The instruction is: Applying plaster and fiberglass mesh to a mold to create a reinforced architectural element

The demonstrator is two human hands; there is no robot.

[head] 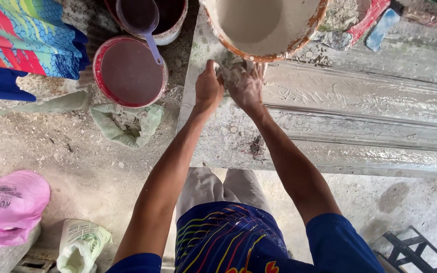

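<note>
From the head camera I look down on a long, pale, plaster-smeared table (360,108) with moulded ridges running along its length, set over a dusty concrete floor (84,167). At the table's far end sits a large orange-rimmed basin (264,25) of whitish mix. On the floor to the left stand a red bucket (130,71) of dark liquid and, behind it, a second pail (170,17) with a lilac scoop (142,20) resting across the two. A crumpled green sack (127,124) lies just beside the red bucket; a pink plastic bag (8,205) lies near the lower left corner. My left hand (208,88) rests on the table just below the basin, its fingers curled inward and pressing down. My right hand (246,86), coated in wet plaster, is touching it, fingers closed around a lump of pale plaster (231,71) held against the table's edge, directly under the basin's rim.
</note>
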